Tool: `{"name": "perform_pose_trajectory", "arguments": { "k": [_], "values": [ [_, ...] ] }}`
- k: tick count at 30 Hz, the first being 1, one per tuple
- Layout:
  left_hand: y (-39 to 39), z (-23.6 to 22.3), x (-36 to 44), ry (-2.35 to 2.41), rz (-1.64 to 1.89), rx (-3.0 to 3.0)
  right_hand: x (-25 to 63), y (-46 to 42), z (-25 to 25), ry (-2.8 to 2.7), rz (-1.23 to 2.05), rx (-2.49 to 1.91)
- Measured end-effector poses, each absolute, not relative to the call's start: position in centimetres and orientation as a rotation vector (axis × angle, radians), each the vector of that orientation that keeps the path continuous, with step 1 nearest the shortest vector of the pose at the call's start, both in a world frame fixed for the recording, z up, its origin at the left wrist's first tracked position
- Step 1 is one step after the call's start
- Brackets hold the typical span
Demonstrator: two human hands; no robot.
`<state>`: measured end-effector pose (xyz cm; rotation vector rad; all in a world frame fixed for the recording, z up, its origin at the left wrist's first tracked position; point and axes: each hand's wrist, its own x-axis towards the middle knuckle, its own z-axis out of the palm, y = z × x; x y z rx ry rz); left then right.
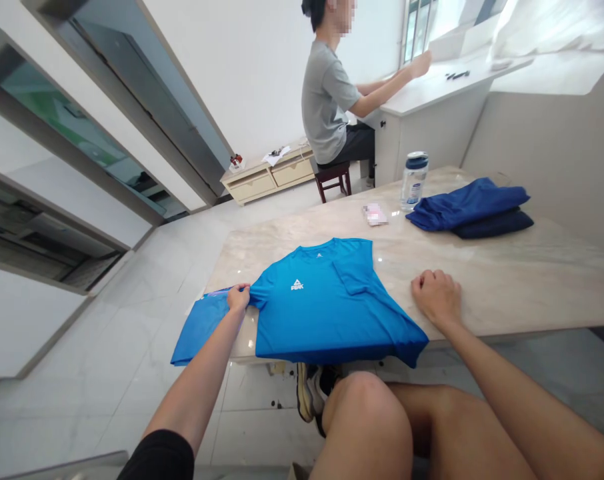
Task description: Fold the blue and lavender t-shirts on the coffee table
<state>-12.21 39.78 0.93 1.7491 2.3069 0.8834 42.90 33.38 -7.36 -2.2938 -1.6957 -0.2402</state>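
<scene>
A bright blue T-shirt (322, 300) with a white PEAK logo lies spread on the table, its collar away from me and its lower edge over the near table edge. My left hand (239, 297) is closed on its left sleeve in a pinch. The sleeve on the right side is folded inward over the shirt. To the right of the shirt, my right hand (438, 298) rests on the tabletop, fingers curled, with nothing visible in it. Beside my left hand, a folded blue garment (202, 327) hangs partly over the table's left edge.
The marble-patterned table (507, 280) also bears folded dark blue clothes (472, 208), a clear water bottle (413, 180) and a small pink packet (375, 214). Beyond it, a person in a grey shirt (327, 100) sits on a stool at a white desk (432, 97).
</scene>
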Motion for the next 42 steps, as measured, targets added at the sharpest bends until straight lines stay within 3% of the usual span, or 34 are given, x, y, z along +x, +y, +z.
{"name": "perform_pose_trajectory", "arguments": {
  "k": [6,14,24,35,38,42],
  "values": [
    [42.3,3.3,-9.8,2.321,0.831,1.77,42.8,33.3,-7.3,-1.701,-0.245,-2.293],
    [41.8,1.0,-3.9,1.676,0.981,2.287,43.0,33.4,-7.2,-1.71,-0.231,-2.314],
    [38.2,-6.9,-5.9,1.79,0.231,2.411,43.0,33.5,-7.5,-1.703,-0.254,-2.342],
    [38.5,-7.0,-4.8,1.987,0.416,2.281,43.5,33.5,-7.5,-1.76,-0.222,-2.347],
    [36.5,-5.8,-5.3,1.902,0.44,2.338,43.3,32.6,-7.4,-1.764,-0.089,-2.341],
    [32.8,-2.9,-7.7,1.851,0.403,2.42,43.1,28.8,-6.6,-1.685,0.35,-2.155]
  ]
}}
